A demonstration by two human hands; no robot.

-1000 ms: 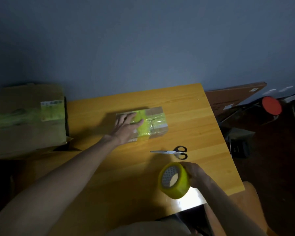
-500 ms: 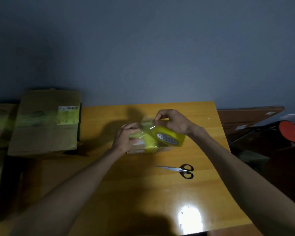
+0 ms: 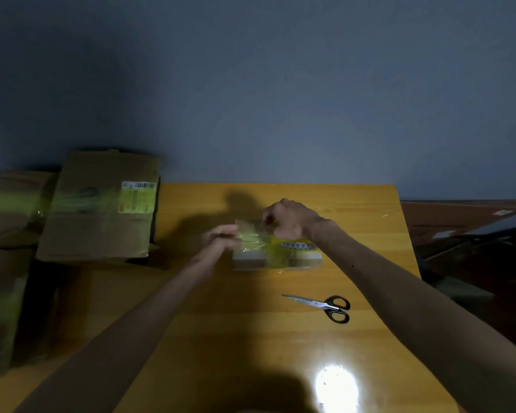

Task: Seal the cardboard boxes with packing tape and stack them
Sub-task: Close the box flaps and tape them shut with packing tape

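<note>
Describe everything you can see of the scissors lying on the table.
The scissors have black looped handles, plastic by the look, and silvery metal blades that are shut together. They lie flat on the yellow wooden table, tips pointing left and handles to the right, on the near side of the small box. Nothing touches them but the tabletop: the left hand and right hand are both at the tape over that box.

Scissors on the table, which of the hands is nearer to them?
Right. The right hand works at the small box beyond the scissors; the left hand is farther left.
</note>
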